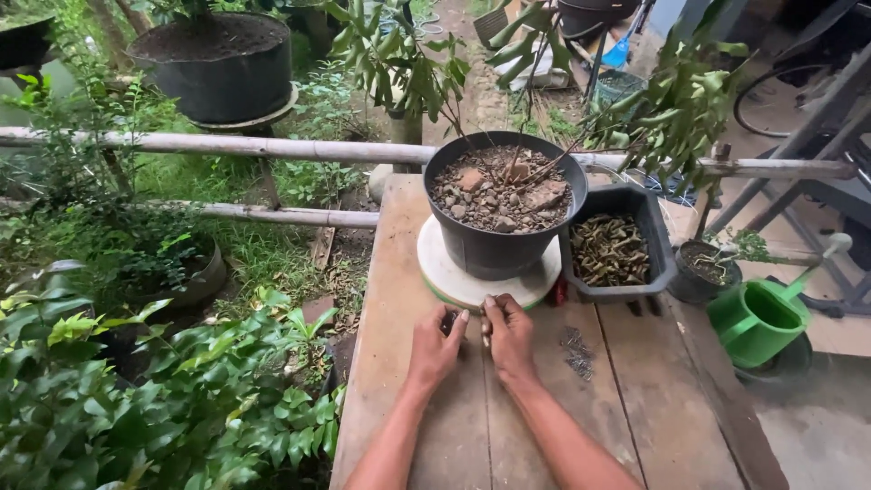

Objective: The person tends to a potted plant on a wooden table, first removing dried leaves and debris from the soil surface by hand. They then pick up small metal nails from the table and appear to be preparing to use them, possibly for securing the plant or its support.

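Your left hand (435, 343) curls around a small dark object, your right hand (508, 334) pinches something thin; both rest on the wooden plank table (408, 272), with the black plastic pot of stony soil (504, 207) straight ahead, equally near both.

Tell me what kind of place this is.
Most likely a backyard garden potting spot: a black pot with gravelly soil and a small tree stands on a wooden table, a green watering can sits beside it, and leafy plants surround it.
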